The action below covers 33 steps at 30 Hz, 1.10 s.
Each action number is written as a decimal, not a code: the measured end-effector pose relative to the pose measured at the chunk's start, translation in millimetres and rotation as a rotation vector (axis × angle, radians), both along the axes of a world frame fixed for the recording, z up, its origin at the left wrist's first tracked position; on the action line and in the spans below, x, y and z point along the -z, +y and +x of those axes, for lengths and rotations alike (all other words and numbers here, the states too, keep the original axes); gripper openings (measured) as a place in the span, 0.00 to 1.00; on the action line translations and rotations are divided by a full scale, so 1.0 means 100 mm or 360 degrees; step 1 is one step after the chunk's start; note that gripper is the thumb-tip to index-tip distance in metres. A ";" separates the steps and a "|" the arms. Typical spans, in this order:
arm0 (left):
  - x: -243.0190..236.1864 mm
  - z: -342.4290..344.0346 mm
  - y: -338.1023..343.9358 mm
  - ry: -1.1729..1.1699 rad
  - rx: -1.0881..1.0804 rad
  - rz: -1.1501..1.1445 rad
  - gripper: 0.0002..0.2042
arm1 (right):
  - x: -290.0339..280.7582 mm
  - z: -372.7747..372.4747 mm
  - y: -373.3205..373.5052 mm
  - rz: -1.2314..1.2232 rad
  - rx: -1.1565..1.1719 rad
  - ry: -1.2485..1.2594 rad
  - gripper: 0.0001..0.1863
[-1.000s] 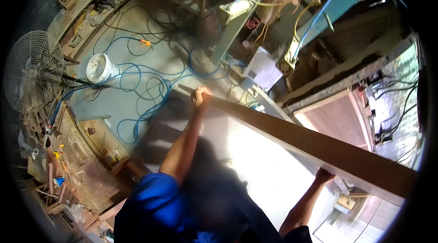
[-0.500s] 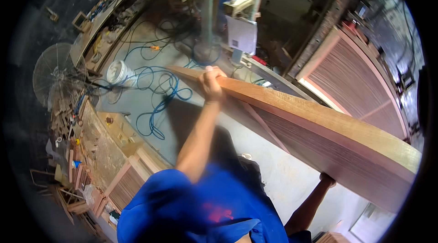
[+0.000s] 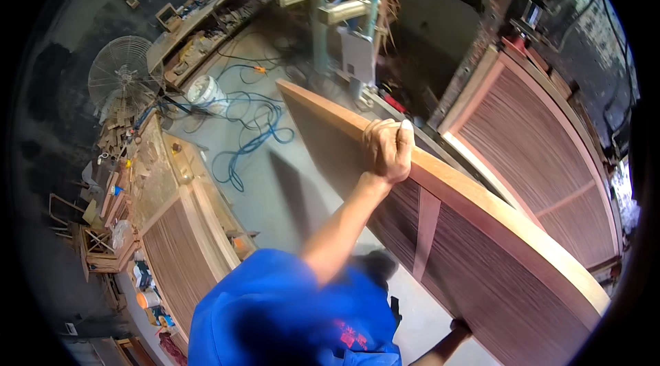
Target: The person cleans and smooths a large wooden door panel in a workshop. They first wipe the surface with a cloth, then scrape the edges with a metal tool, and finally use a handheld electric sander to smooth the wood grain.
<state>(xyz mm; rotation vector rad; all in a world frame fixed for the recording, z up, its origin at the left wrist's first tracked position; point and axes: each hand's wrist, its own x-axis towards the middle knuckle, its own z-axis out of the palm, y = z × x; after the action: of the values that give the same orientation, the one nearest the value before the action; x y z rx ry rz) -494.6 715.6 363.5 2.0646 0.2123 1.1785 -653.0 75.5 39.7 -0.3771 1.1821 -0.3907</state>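
My left hand [image 3: 386, 149] is wrapped over the upper edge of a large wooden panel [image 3: 502, 273], which has a pale edge, dark grained faces and a pinkish crossbar. My right hand [image 3: 459, 328] grips the panel's lower edge near the bottom of the view, its fingers partly hidden. The panel is tilted on edge and runs diagonally from the middle to the lower right, beside my blue-clad body. A similar framed panel [image 3: 526, 163] stands at the right by a metal rail.
A floor fan [image 3: 125, 76], white bucket [image 3: 206, 94] and coiled blue hoses [image 3: 258, 153] are on the left. A workbench [image 3: 168, 160] holds wood pieces and another panel [image 3: 179, 259]. A machine with cylinders [image 3: 344, 10] stands ahead; a cluttered shelf [image 3: 199, 50] lies back left.
The panel has swung more upright, showing more of its face, and its far end has moved right. My left hand has shifted right along the view, still gripping; my right hand moved lower.
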 end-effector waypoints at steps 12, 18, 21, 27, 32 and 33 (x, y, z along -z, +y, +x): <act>-0.29 0.12 -2.78 0.0084 0.0229 0.0093 0.21 | -0.04 -0.72 -2.00 -0.0001 -0.0031 0.0162 0.41; -0.59 0.10 -4.32 0.0431 0.0415 0.0118 0.27 | 0.05 -1.08 -2.75 0.0111 -0.0160 0.0161 0.42; -0.62 0.25 -5.04 0.0514 0.0489 0.0240 0.30 | 0.04 -1.34 -2.90 0.0155 -0.0150 0.0175 0.43; -0.17 0.80 -6.30 0.1103 0.0602 0.0435 0.29 | 0.00 -1.98 -3.16 0.0225 0.0031 0.0244 0.45; 0.87 1.25 -7.04 0.1570 0.0724 0.0634 0.30 | 0.01 -2.54 -3.29 0.0279 0.0313 0.0302 0.46; 1.13 1.28 -7.09 0.1573 0.0726 0.0637 0.30 | -0.02 -2.64 -3.29 0.0282 0.0364 0.0328 0.47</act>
<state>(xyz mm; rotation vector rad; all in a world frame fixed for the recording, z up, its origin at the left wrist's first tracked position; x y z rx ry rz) -366.3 6.8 250.7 2.7000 -0.0520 -0.1528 -916.8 -253.3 41.3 -0.1299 1.4558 -0.4485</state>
